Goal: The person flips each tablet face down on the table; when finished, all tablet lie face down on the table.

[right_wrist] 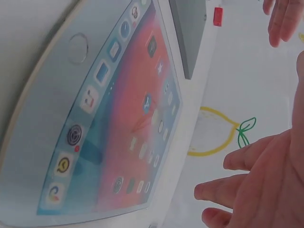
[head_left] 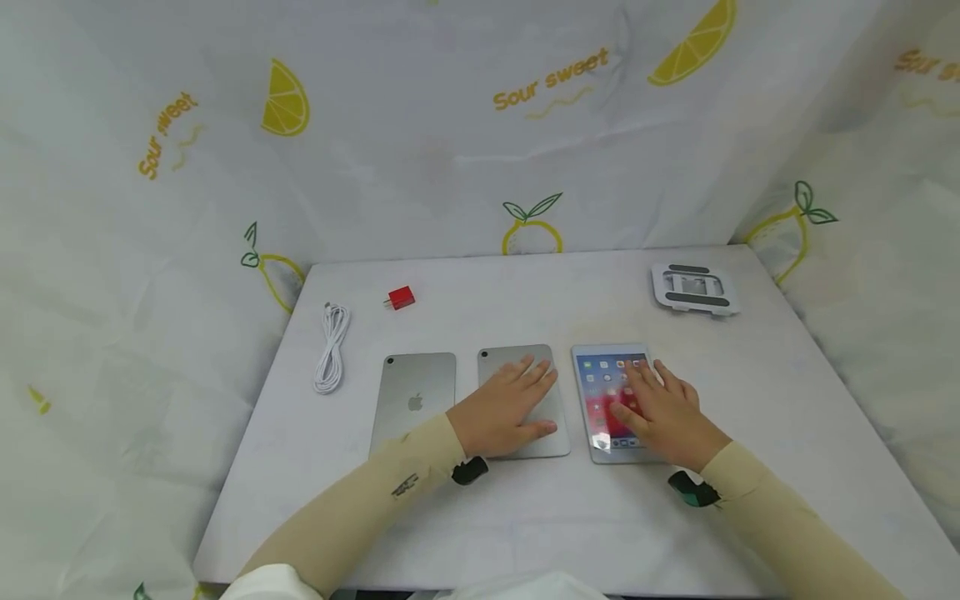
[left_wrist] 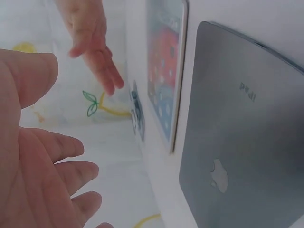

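Three tablets lie in a row on the white table. My left hand (head_left: pixel 504 412) hovers with spread fingers over the middle tablet (left_wrist: pixel 237 137), a silver one lying back up with an apple logo. To its right, my right hand (head_left: pixel 669 419) hangs over a white-framed tablet (right_wrist: pixel 126 123) whose lit screen shows app icons. Both wrist views show a gap between palm and tablet, and neither hand holds anything. Another silver tablet (head_left: pixel 415 383) lies back up on the left, its lower part hidden behind my left forearm.
A coiled white cable (head_left: pixel 332 350) lies at the table's left side, with a red charger plug (head_left: pixel 401 297) near it. Far right is a folded white-and-grey stand (head_left: pixel 693 289). A lemon-print sheet (head_left: pixel 420 183) hangs behind and beside the table (head_left: pixel 525 525).
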A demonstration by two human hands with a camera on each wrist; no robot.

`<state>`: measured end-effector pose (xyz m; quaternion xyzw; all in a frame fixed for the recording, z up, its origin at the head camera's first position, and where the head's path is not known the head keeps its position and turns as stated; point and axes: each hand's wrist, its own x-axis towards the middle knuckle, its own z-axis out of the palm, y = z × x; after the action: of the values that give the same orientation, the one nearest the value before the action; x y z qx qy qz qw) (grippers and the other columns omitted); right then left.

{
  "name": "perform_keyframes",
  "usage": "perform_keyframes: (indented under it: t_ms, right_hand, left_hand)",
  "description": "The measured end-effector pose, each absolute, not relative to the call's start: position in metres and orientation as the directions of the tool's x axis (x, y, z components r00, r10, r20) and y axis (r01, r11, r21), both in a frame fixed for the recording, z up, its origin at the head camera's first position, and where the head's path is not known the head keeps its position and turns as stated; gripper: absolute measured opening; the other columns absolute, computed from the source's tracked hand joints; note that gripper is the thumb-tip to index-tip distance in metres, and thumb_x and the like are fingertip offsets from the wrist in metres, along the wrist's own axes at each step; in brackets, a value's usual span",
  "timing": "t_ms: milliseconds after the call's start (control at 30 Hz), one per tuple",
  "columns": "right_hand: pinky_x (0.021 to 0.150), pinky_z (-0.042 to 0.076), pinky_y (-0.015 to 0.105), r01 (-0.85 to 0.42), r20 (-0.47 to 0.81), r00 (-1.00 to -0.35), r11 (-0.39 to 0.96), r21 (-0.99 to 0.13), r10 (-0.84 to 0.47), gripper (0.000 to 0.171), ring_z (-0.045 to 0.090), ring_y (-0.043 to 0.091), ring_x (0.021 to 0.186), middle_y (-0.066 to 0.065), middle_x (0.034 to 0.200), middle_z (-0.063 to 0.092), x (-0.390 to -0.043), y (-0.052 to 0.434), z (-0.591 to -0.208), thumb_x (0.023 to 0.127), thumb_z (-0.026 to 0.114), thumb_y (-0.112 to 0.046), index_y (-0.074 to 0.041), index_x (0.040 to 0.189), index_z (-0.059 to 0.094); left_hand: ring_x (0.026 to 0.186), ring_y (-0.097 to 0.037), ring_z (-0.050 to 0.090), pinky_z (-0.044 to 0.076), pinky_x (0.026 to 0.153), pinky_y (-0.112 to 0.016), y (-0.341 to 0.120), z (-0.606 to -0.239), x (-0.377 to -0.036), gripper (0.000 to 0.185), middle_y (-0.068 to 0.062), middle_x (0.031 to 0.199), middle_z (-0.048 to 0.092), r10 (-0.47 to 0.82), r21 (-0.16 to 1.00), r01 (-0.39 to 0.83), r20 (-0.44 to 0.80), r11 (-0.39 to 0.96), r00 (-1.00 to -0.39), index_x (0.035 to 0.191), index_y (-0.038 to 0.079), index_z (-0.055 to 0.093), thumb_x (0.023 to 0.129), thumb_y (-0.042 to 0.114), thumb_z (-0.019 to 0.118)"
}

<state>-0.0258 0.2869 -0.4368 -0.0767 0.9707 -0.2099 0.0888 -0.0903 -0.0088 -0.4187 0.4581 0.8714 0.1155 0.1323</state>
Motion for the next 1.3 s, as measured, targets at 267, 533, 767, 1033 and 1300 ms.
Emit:
perform_keyframes:
  t_ms: [267, 533, 767, 1033, 1300]
  right_hand:
    - [0.113, 0.013, 0.081, -0.091, -0.156, -0.973, 0.903, -0.420, -0.171, 0.085, 0.012, 0.065, 0.149, 0.042, 0.164, 0.025, -0.023, 0.302, -0.440, 0.107, 0.059, -0.049, 0.010, 0.162, 0.031]
    - [0.113, 0.013, 0.082, -0.062, -0.168, -0.976, 0.918, -0.392, -0.137, 0.088, 0.012, 0.066, 0.149, 0.045, 0.163, 0.022, -0.019, 0.312, -0.442, 0.108, 0.057, -0.052, 0.011, 0.163, 0.028]
    - [0.112, 0.015, 0.082, -0.045, -0.185, -0.975, 0.925, -0.377, -0.123, 0.089, 0.013, 0.068, 0.148, 0.047, 0.160, 0.023, -0.013, 0.319, -0.444, 0.107, 0.058, -0.052, 0.012, 0.161, 0.029]
    - [0.112, 0.014, 0.082, -0.036, -0.200, -0.972, 0.921, -0.388, -0.122, 0.086, 0.013, 0.069, 0.147, 0.048, 0.160, 0.025, -0.010, 0.324, -0.450, 0.107, 0.059, -0.051, 0.009, 0.162, 0.031]
    - [0.113, 0.012, 0.080, -0.037, -0.210, -0.968, 0.907, -0.421, -0.137, 0.084, 0.013, 0.065, 0.149, 0.044, 0.160, 0.030, -0.008, 0.325, -0.459, 0.107, 0.058, -0.052, 0.004, 0.164, 0.031]
  left_hand:
    - [0.163, -0.031, 0.010, 0.009, 0.130, -0.042, 0.014, -0.421, -0.089, 0.078, -0.009, 0.177, 0.018, 0.848, 0.268, 0.804, -0.160, 0.530, -0.506, 0.171, 0.009, 0.024, 0.112, 0.056, 0.043]
    - [0.163, -0.030, 0.013, 0.011, 0.130, -0.042, 0.036, -0.424, -0.088, 0.078, -0.010, 0.176, 0.022, 0.863, 0.234, 0.832, -0.188, 0.503, -0.469, 0.170, 0.009, 0.026, 0.112, 0.058, 0.041]
    - [0.163, -0.026, 0.011, 0.009, 0.130, -0.042, 0.050, -0.428, -0.087, 0.078, -0.007, 0.176, 0.022, 0.845, 0.219, 0.821, -0.234, 0.528, -0.481, 0.171, 0.012, 0.026, 0.111, 0.060, 0.042]
    - [0.163, -0.027, 0.013, 0.010, 0.130, -0.041, 0.062, -0.436, -0.088, 0.079, -0.007, 0.175, 0.027, 0.803, 0.186, 0.796, -0.307, 0.577, -0.511, 0.170, 0.012, 0.031, 0.110, 0.063, 0.041]
    - [0.163, -0.026, 0.016, 0.010, 0.130, -0.041, 0.070, -0.445, -0.088, 0.079, -0.006, 0.172, 0.033, 0.771, 0.158, 0.778, -0.355, 0.608, -0.529, 0.168, 0.013, 0.036, 0.109, 0.065, 0.039]
